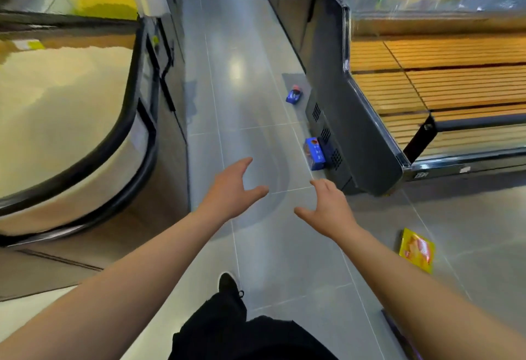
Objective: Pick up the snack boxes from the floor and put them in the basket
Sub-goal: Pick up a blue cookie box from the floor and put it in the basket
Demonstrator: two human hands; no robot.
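Three snack boxes lie on the grey tiled floor. A blue box [314, 153] rests against the base of the dark display stand, just beyond my right hand. A second blue box [294, 95] sits farther down the aisle. A yellow box [417, 249] lies flat to the right of my right forearm. My left hand [232, 190] and my right hand [327, 207] both reach forward over the floor, fingers spread and relaxed, holding nothing. No basket is in view.
A dark display stand [355, 132] with wooden slatted shelves borders the aisle on the right. A curved counter with a black rim [142, 120] borders it on the left. My black shoe [229, 284] stands on the tiles. A dark purple edge [394, 328] shows at the lower right.
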